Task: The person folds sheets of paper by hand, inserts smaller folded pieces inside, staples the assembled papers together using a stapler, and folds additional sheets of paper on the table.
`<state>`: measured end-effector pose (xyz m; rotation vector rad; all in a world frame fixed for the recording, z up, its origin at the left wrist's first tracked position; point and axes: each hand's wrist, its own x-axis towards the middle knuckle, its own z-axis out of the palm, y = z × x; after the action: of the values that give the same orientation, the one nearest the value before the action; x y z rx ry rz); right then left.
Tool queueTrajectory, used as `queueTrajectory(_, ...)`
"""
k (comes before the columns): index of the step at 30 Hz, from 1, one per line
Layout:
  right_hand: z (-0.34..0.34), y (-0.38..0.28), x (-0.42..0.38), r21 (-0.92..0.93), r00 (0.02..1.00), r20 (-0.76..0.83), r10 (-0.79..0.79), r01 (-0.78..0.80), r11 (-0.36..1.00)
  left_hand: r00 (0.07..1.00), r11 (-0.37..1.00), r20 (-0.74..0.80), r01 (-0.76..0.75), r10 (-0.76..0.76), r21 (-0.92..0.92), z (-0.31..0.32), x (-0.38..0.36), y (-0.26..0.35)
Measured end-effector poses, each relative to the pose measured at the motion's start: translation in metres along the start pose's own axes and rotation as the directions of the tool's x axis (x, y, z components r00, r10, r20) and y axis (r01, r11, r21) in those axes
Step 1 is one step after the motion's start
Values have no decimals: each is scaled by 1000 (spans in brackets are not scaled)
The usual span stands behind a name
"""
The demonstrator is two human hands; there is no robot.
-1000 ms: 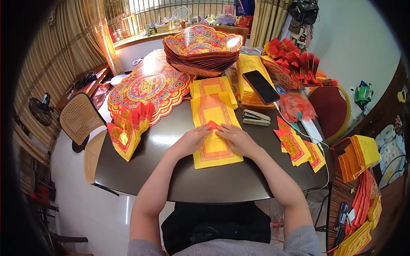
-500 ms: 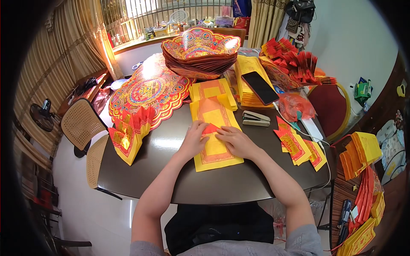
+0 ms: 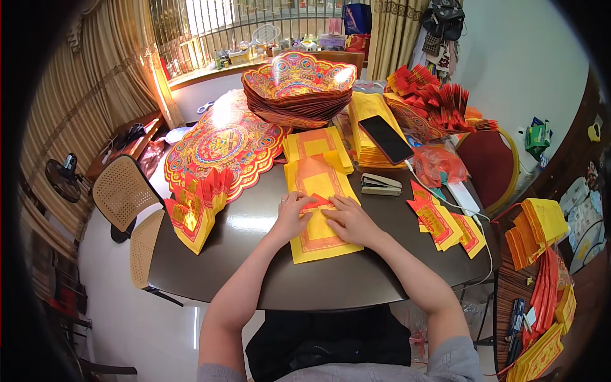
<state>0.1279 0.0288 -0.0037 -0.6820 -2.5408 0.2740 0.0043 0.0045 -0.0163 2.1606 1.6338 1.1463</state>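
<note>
My left hand (image 3: 294,215) and my right hand (image 3: 347,219) are close together over yellow paper sheets (image 3: 318,253) with orange-red printed borders, lying near the table's front. Between my fingertips is a small folded paper (image 3: 316,202) with a red point. Both hands have their fingers bent and grip its two sides; part of it is hidden under them. Beyond lies a stack of similar yellow sheets (image 3: 310,141). To the left stands a bundle of folded red-and-yellow papers (image 3: 198,213), and on the right lie several more folded papers (image 3: 439,216).
A stapler (image 3: 380,184) and a phone (image 3: 386,139) on yellow paper are right of my hands. Stacked patterned paper trays (image 3: 299,102) and a flat patterned sheet (image 3: 219,143) stand behind. A white cable (image 3: 490,245) hangs over the right table edge.
The view has tilted slightly, so the scene sits a little lower. My fingers have shifted slightly on the folded paper, and its red point looks flatter.
</note>
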Motion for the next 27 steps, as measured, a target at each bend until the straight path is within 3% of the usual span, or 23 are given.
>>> queueTrajectory(5, -3, -4, 1, 8, 1000, -11, 15, -15, 1000, 992, 990, 45, 124, -121, -62, -4, 3, 6)
queueTrajectory(16, 2, -3, 2, 42, 999, -42, 32, -30, 999, 985, 972, 53, 171, -165, -159, -5, 4, 7)
queueTrajectory(20, 6, -1, 2, 47, 994, -64, 90, -87, 995, 1000, 965, -25, 5, -12, -263, -3, 4, 7)
queueTrajectory(25, 3, -1, 2, 84, 993, -12, 116, -115, 990, 993, 965, -40, -115, 109, -237, 1, 2, 3)
queueTrajectory(27, 2, -2, 2, 118, 990, 11, 140, -140, 983, 995, 963, -30, -99, 95, -249, 1, 1, 4)
